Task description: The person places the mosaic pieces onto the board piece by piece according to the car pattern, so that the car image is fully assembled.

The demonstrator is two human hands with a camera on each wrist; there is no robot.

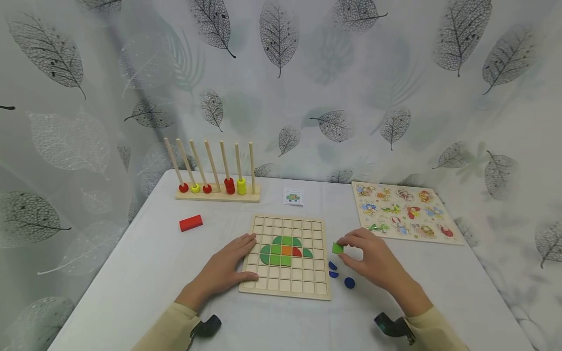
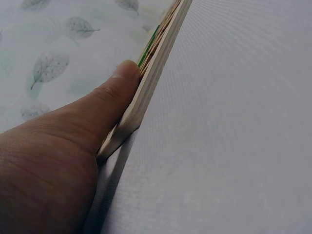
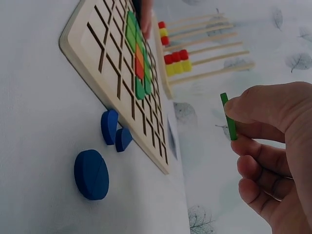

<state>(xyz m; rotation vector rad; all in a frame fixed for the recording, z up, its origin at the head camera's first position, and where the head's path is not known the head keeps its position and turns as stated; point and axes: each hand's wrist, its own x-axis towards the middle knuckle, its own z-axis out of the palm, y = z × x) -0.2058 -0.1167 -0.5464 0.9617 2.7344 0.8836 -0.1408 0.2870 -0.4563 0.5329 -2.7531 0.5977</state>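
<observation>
My right hand (image 1: 373,256) pinches a thin green square tile (image 1: 337,248) between thumb and fingertips, raised just off the right side of a wooden grid board (image 1: 285,294). On the board, green, orange and red pieces (image 1: 281,251) form a turtle-like shape. My left hand (image 1: 221,268) rests on the board's left edge with its fingers extended; in the left wrist view the thumb (image 2: 105,105) lies along the rim. Beside the board's right edge are two small blue pieces (image 3: 109,126) and a round blue shape (image 3: 91,174) with a seam across it.
A small picture card (image 1: 292,197) lies behind the board. At the back left stands a peg rack (image 1: 217,196) with red and yellow beads, and a red block (image 1: 190,223) lies before it. A wooden insect puzzle (image 1: 406,214) is at the back right, near a leaf-patterned curtain (image 1: 281,97).
</observation>
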